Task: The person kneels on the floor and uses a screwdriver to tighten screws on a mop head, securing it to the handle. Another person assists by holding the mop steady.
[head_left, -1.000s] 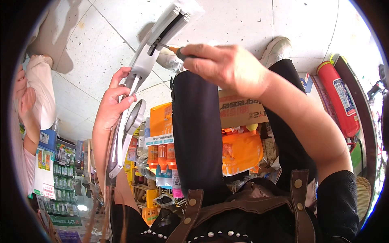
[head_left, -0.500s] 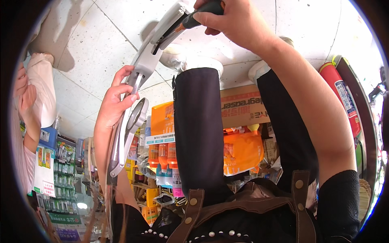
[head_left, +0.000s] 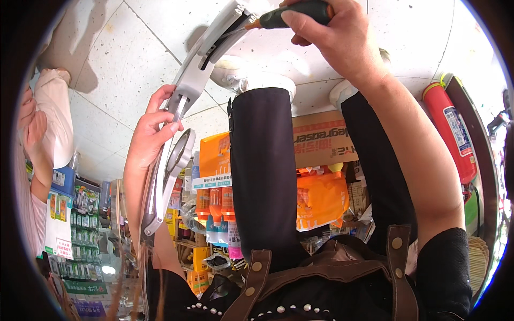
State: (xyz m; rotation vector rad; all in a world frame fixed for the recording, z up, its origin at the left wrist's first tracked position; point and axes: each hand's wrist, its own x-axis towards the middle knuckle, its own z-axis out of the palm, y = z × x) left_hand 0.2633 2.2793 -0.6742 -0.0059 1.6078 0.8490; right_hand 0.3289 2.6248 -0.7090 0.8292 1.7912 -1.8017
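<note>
A long silver metal hinged device (head_left: 194,81) runs diagonally from the upper middle down to my left side. It has a dark slot near its upper end, springs at the tip and an oval ring on one lever; I cannot make out its exact kind. My left hand (head_left: 150,132) is closed around its middle. Up at the top, my right hand (head_left: 342,43) grips a screwdriver (head_left: 294,15) with a dark green and orange handle. Its thin shaft points left into the slot by the springs; whether the tip touches anything inside cannot be seen.
A person's hand (head_left: 36,128) and pale clothing are at the far left. Below my arms stand orange packages (head_left: 321,200), bottles and a cardboard box (head_left: 324,139). A red fire extinguisher (head_left: 452,134) stands at right. White floor tiles (head_left: 123,59) lie beyond.
My right hand has moved to the right with the screwdriver, drawing its shaft partly back so that more of it shows. My left hand and the metal device have hardly moved.
</note>
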